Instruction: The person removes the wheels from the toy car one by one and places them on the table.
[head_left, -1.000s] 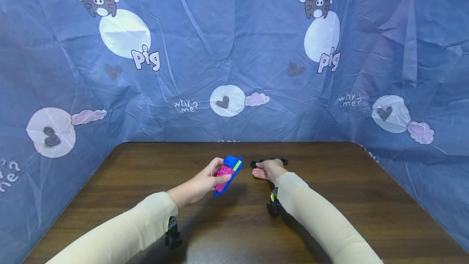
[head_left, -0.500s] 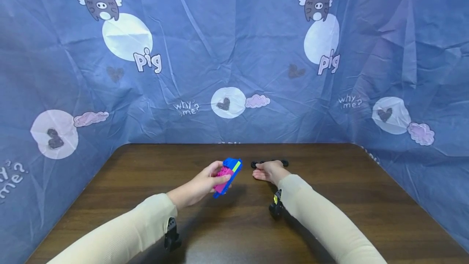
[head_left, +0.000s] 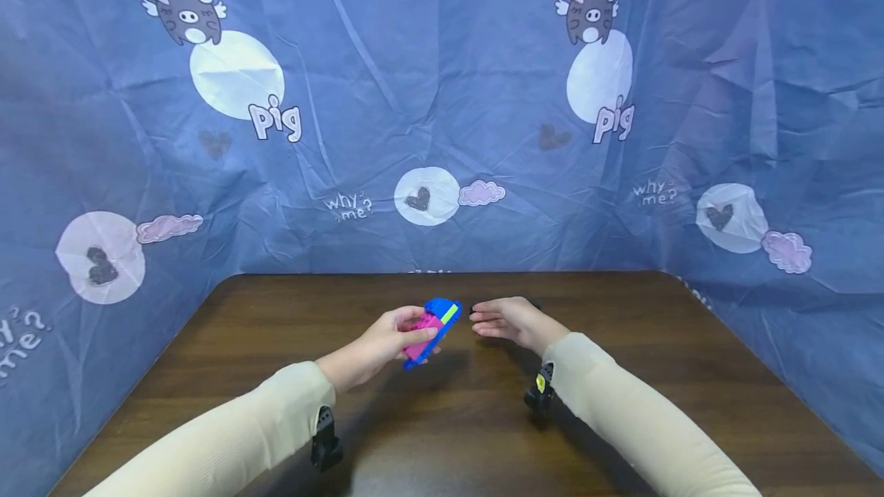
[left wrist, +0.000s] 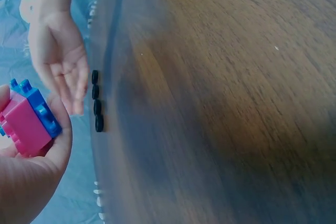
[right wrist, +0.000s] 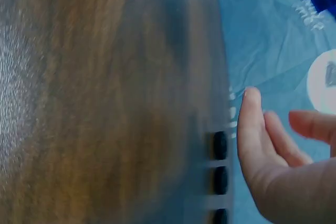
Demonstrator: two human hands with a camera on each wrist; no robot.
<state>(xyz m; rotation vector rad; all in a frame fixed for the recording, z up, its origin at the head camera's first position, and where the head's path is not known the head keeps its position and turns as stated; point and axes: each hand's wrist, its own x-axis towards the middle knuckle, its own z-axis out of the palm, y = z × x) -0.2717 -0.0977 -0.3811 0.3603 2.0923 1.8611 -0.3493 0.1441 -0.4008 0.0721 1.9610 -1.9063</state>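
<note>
My left hand (head_left: 380, 343) grips a toy building-block assembly (head_left: 419, 337), pink with blue parts and a yellow-green strip, tilted above the table. Thumb and fingers wrap its sides, and the studs of the assembly (left wrist: 31, 127) show in the left wrist view. Facing it, my right hand (head_left: 519, 320) hovers over the table with fingers nearly straight and nothing between them. Several small black wheels (left wrist: 95, 92) stand in a row on the table. They are mostly hidden behind the right hand in the head view; some of the wheels (right wrist: 220, 180) appear beside it in the right wrist view.
The brown wooden table (head_left: 442, 436) has its far edge just beyond the wheels. A blue printed curtain (head_left: 442, 98) hangs behind and along both sides. Each wrist carries a black camera mount, one being the right mount (head_left: 539, 390).
My right hand has shifted slightly right and its fingers have straightened, covering more of the wheels in the head view. My left hand keeps its grip on the block assembly, almost still.
</note>
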